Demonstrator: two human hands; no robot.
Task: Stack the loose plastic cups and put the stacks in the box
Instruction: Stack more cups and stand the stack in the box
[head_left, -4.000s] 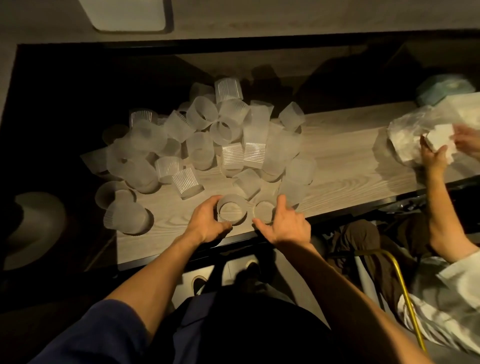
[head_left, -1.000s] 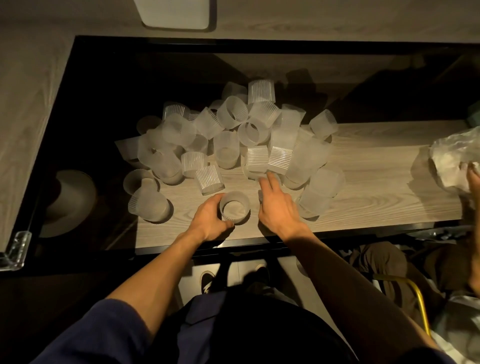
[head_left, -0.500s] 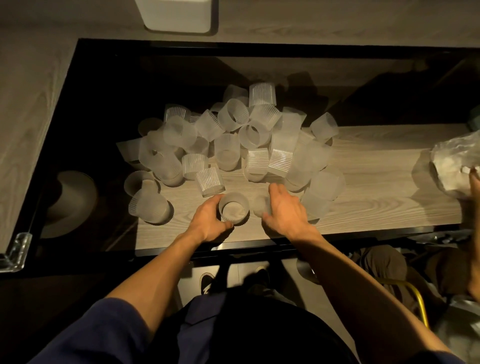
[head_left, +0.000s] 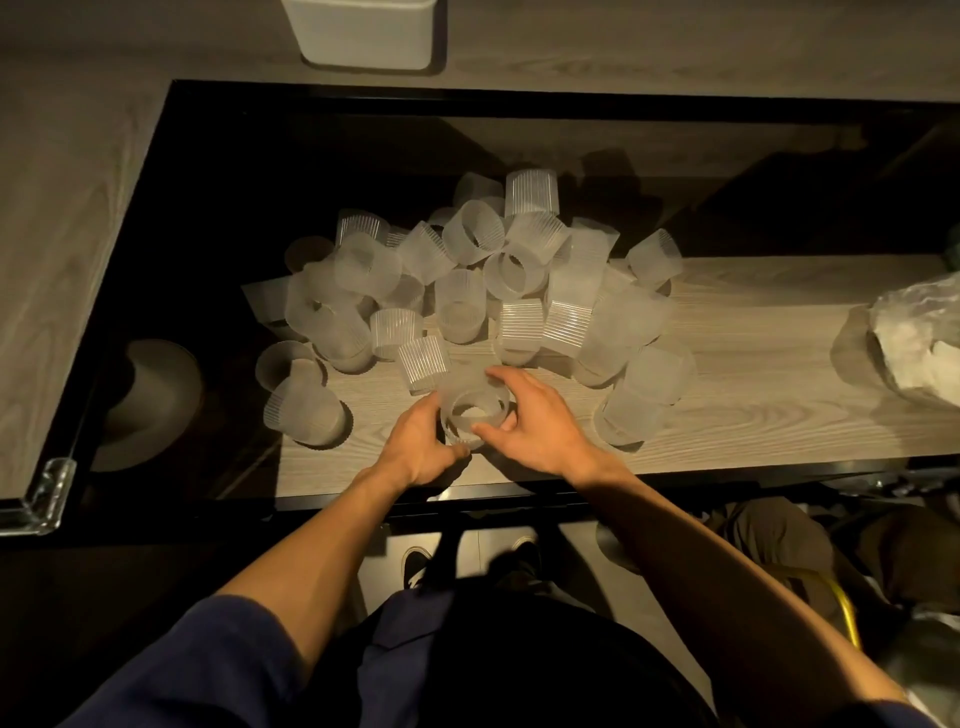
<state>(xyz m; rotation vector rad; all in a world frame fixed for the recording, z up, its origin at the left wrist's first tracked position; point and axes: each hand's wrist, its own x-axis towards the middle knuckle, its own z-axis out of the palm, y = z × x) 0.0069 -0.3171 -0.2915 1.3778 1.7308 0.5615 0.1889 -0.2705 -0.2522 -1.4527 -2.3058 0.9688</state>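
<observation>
Head view: stacking step likely going on, left grip (head_left: 415, 441) curling round the upright cup stack (head_left: 475, 410) near the worktop (head_left: 753, 364) front edge, right grip (head_left: 535, 415) pinching its rim, next needing 1 cup from the loose pile (head_left: 519, 291) behind.

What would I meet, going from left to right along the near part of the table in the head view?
Round pale object under the glass → leftmost near cup → left hand → held cup → right hand → crumpled plastic bag.
</observation>
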